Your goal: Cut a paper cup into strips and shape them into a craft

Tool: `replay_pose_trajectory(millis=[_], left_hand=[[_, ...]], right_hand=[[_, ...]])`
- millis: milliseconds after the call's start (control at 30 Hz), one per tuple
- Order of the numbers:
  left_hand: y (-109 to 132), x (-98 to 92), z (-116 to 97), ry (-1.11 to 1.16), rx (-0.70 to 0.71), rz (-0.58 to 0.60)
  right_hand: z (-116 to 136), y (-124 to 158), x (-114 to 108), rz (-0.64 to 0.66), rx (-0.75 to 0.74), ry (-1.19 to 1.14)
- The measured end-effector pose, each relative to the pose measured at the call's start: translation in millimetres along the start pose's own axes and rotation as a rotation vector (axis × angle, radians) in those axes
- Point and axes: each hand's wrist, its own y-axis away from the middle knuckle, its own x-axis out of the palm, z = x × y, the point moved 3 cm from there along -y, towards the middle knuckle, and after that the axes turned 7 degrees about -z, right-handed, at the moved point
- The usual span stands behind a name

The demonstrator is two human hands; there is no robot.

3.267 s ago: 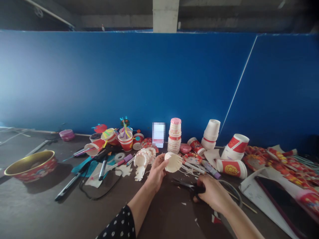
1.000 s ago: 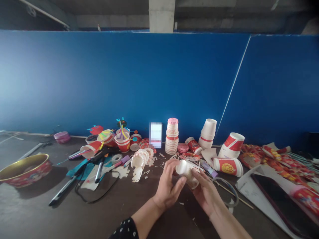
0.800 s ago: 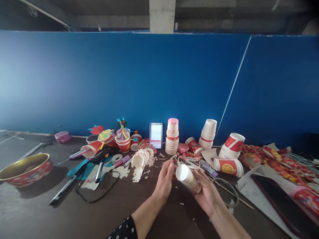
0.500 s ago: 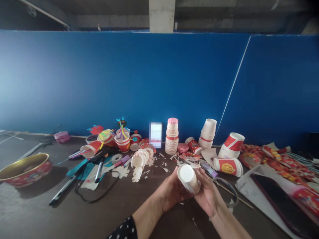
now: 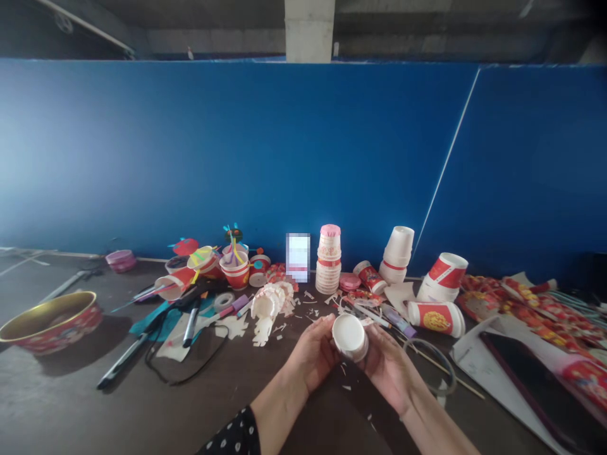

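Between my two hands is a white paper cup (image 5: 349, 335), its round white base turned up toward me. My left hand (image 5: 317, 354) grips its left side, and my right hand (image 5: 386, 363) is closed round the right side. Most of the cup's patterned wall is hidden by my fingers and by the tilt. Small white paper scraps (image 5: 346, 387) lie on the dark table (image 5: 265, 404) below the cup. Just beyond my hands are a purple-labelled glue stick (image 5: 399, 321) and a cutter-like white tool (image 5: 372, 314).
A tall cup stack (image 5: 328, 272) with a pink top stands behind my hands. Cut white paper cups (image 5: 268, 306) lie to its left. Farther left are a glue gun (image 5: 126, 359) and a red-gold bowl (image 5: 52, 332). On the right are a clear tape ring (image 5: 448, 363) and a dark phone (image 5: 535, 385).
The cup has turned in my hands, so its base faces me more squarely and less of its side shows. Both hands keep their hold, nearly in the same place.
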Motion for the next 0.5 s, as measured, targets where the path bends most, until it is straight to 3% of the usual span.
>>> replay_pose_trajectory(millis=[133,267,500], left_hand=[[-3.2,-6.1,1.4,0.001,0.009,-0.094],[-4.0,-7.9,2.0,-0.011,0.035,-0.151],[-3.6,-4.3,-0.3,-0.051,0.059,-0.051]], right_hand=[[-3.5,1.3,-2.3,0.01,0.093,0.049],[-4.3,0.5,-3.1,-0.059,0.126,0.094],[-8.1,-0.8,-7.5,-0.062,0.176,0.093]])
